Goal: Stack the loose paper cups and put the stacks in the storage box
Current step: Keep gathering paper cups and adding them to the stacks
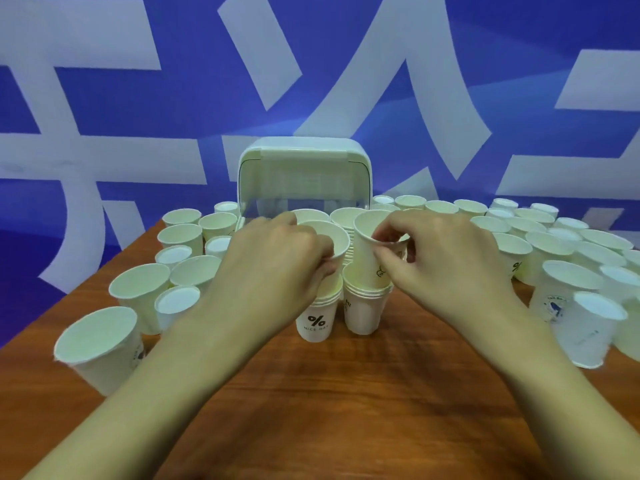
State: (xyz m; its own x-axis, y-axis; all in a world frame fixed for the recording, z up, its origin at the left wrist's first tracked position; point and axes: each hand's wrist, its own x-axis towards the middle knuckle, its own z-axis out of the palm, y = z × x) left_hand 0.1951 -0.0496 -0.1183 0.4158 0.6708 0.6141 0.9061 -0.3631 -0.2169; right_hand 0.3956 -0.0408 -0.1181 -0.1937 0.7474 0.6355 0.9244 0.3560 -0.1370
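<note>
Both bare forearms reach in from the near edge of the surface and converge toward its middle. The left hand (pixel 277 261) is turned back-up, knuckles raised, its fingers (pixel 323 252) curled down and pinched closed around what it holds. The right hand (pixel 446 258) sits level with it and just beside it, the two apart, also back-up. Its thumb and forefinger are nipped together toward the left, the remaining fingers bent loosely below them. Both wrists are nearly straight.
</note>
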